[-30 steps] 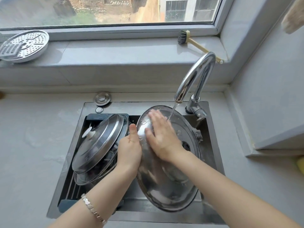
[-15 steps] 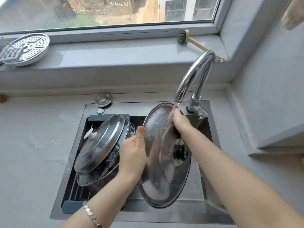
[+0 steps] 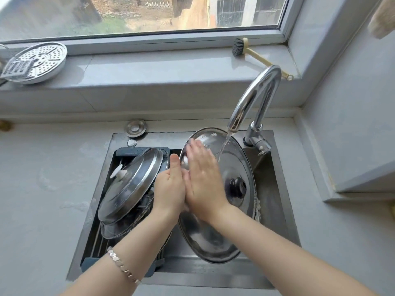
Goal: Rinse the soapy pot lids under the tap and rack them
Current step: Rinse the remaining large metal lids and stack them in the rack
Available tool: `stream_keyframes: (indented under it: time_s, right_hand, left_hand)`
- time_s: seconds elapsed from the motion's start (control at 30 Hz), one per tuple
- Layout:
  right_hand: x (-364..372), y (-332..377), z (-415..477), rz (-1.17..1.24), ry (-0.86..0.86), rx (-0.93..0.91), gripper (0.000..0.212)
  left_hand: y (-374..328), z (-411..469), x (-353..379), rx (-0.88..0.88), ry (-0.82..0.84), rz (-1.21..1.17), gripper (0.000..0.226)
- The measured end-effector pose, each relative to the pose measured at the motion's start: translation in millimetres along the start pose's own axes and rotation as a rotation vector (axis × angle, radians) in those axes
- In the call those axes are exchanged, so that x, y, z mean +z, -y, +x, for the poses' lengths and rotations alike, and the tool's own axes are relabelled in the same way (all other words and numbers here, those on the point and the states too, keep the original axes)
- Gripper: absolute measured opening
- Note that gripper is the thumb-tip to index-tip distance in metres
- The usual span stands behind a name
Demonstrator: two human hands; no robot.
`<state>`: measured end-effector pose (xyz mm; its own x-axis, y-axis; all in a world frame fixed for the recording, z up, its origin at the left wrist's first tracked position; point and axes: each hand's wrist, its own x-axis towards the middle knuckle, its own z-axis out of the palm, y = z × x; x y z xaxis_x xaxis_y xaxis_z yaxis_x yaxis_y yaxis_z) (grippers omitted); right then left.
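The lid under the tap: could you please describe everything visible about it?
The lid under the tap is large, round, shiny metal with a black knob near its centre. It is tilted steeply on edge over the sink. Water from the tap strikes its upper part. The left hand grips its left rim; the right hand lies flat on its face.

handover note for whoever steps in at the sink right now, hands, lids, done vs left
Left hand: grips the left rim of the big steel lid, held on edge over the sink.
Right hand: open, palm flat on the lid's face, rubbing.
Tap is running; water lands on the lid's upper part.
Done: two lids lean in the rack on the left.
Left: finish rinsing this lid, then rack it.
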<state>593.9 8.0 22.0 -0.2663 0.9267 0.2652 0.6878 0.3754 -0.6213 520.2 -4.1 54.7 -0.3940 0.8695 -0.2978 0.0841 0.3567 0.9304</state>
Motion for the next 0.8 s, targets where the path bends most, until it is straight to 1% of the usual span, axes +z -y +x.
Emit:
stream_keyframes:
  time_s: [0.1, 0.13, 0.17, 0.2, 0.23, 0.3, 0.33, 0.37, 0.4, 0.43, 0.53, 0.6, 0.63, 0.67, 0.7, 0.73, 0.8]
  right_hand:
    - [6, -15, -39, 0.012, 0.063, -0.305, 0.056]
    - [5, -23, -46, 0.010, 0.076, -0.376, 0.054]
    - [2, -30, -47, 0.011, 0.081, -0.408, 0.052]
    - [0, -35, -42, 0.014, 0.081, -0.372, 0.055]
    - [-2, -38, -32, 0.036, 0.081, -0.249, 0.062]
    - [-9, -42, 0, 0.160, 0.095, 0.169, 0.073]
    - [-12, -47, 16, 0.225, 0.088, 0.345, 0.073]
    - [-15, -48, 27, 0.248, 0.093, 0.433, 0.070]
    - [-16, -42, 28, 0.219, 0.098, 0.411, 0.068]
    - [-16, -32, 23, 0.177, 0.096, 0.306, 0.067]
    - [-5, -6, -22, 0.106, 0.092, -0.137, 0.062]
    - [0, -15, -46, 0.031, 0.088, -0.349, 0.055]
    - [-1, -25, -46, -0.001, 0.085, -0.413, 0.052]
    - [-3, -33, -40, -0.017, 0.073, -0.425, 0.049]
    - [-6, -35, -29, -0.008, 0.062, -0.376, 0.050]
    - [-11, -34, -14, 0.026, 0.041, -0.259, 0.054]
    - [-22, -28, 18, 0.130, 0.045, 0.071, 0.062]
  left_hand:
    - [1, 2, -1, -0.039, 0.037, -0.040, 0.062]
    - [2, 2, -2, -0.033, 0.052, -0.025, 0.061]
    - [2, 0, -1, -0.019, 0.061, -0.004, 0.060]
    - [3, -3, -1, -0.003, 0.058, 0.027, 0.060]
    - [4, -6, 1, 0.011, 0.046, 0.061, 0.059]
    - [5, -14, 3, 0.058, 0.030, 0.132, 0.059]
    - [6, -18, 5, 0.084, 0.034, 0.158, 0.058]
    - [5, -18, 6, 0.103, 0.032, 0.174, 0.057]
    - [4, -16, 8, 0.107, 0.023, 0.172, 0.057]
    - [0, -14, 9, 0.097, 0.004, 0.151, 0.057]
    - [-9, 0, 7, 0.028, -0.055, 0.045, 0.056]
    - [-12, 5, 3, 0.010, -0.079, 0.029, 0.057]
    - [-12, 4, 1, 0.017, -0.082, 0.031, 0.054]
    - [-13, 3, 0, 0.027, -0.080, 0.033, 0.053]
    - [-14, 1, 0, 0.038, -0.077, 0.040, 0.053]
    - [-14, -1, 1, 0.052, -0.080, 0.053, 0.053]
    - [-13, -7, 5, 0.092, -0.097, 0.108, 0.053]
